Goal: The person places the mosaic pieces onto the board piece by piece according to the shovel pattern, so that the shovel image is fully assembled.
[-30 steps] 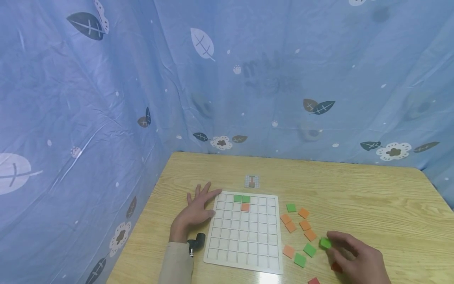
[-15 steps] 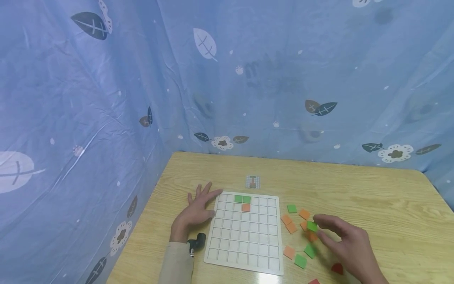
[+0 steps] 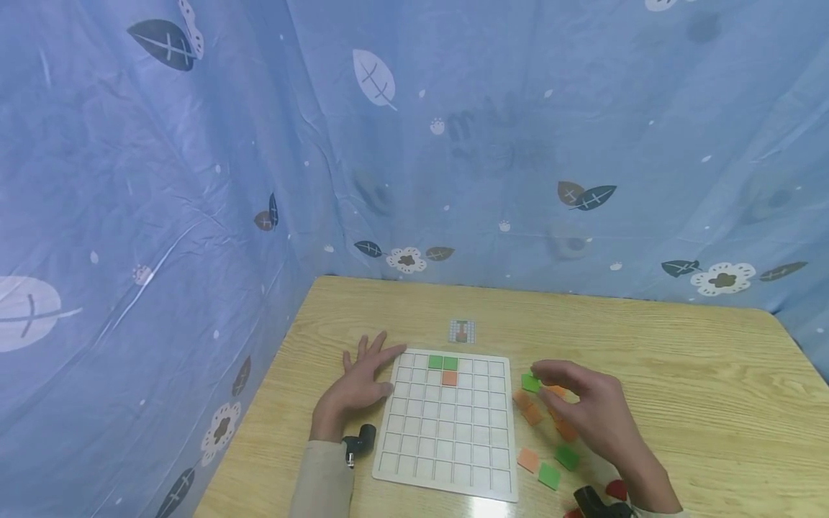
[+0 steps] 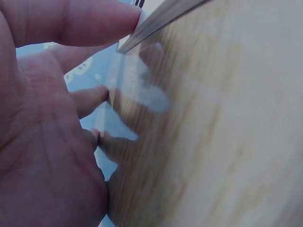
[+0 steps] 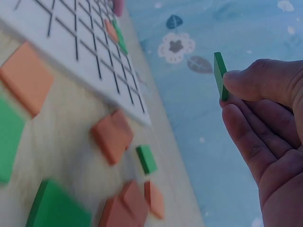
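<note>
Blue fabric point(image 3: 492, 144) printed with leaves and white flowers hangs behind and to the left of a pale wood-grain tabletop point(image 3: 686, 360). On it lies a flat white board point(image 3: 445, 430) ruled into square cells; two square green tiles point(image 3: 435, 362) sit side by side in its top row, with a square orange tile point(image 3: 449, 378) directly below the right-hand one. A left hand point(image 3: 356, 386) rests at the board's left edge, fingers spread, its grip holding nothing. The right hand's point(image 3: 597, 408) grip is narrowed to a pinch, thumb and fingertips holding a thin green tile point(image 5: 219, 75) raised above the tabletop, right of the board. Below and around that hand lie loose orange tiles point(image 3: 527, 459), loose green tiles point(image 3: 549, 475) and red pieces point(image 3: 616, 490). Beyond the board's far edge is a small printed card point(image 3: 462, 332).
</note>
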Demonstrator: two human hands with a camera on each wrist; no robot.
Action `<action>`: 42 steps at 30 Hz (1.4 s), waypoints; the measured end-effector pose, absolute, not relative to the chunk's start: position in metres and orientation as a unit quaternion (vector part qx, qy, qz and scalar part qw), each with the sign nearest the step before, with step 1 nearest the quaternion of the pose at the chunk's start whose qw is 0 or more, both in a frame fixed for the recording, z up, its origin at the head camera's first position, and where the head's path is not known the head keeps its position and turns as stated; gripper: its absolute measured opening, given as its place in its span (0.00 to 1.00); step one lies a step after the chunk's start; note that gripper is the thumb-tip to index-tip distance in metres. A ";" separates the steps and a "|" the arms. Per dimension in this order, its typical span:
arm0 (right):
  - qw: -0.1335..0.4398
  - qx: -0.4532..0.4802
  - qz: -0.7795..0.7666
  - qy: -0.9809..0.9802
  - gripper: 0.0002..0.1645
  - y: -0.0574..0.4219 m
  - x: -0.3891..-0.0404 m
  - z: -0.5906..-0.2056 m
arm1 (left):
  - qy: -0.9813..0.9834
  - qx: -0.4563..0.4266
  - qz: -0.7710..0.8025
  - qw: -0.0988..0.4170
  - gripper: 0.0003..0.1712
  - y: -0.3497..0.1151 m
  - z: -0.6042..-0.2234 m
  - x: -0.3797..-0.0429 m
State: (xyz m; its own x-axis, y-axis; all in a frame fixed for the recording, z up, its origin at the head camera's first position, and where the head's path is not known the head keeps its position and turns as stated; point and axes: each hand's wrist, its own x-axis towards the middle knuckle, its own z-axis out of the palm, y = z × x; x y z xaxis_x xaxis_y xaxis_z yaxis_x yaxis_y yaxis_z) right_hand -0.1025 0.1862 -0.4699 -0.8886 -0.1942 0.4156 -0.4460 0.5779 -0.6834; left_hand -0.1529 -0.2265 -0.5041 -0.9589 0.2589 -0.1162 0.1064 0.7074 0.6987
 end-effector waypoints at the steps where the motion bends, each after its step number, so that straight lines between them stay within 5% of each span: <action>1: 0.152 0.187 0.419 -0.875 0.27 0.183 -0.105 -0.469 | 0.918 0.100 0.369 0.103 0.49 -0.227 -0.504 -0.153; 42: -0.003 0.206 0.483 -0.851 0.21 0.104 -0.179 -0.493 | 0.918 0.094 0.370 0.104 0.48 -0.225 -0.503 -0.152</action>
State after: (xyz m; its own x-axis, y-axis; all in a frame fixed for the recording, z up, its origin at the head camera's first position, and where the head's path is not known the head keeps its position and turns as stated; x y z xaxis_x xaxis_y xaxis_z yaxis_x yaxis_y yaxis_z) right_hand -0.1793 0.1044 -0.4928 -0.9147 -0.3543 0.1943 -0.3484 0.4477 -0.8235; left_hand -0.1517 -0.2250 -0.5026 -0.9608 0.2495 -0.1207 0.0961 0.7082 0.6994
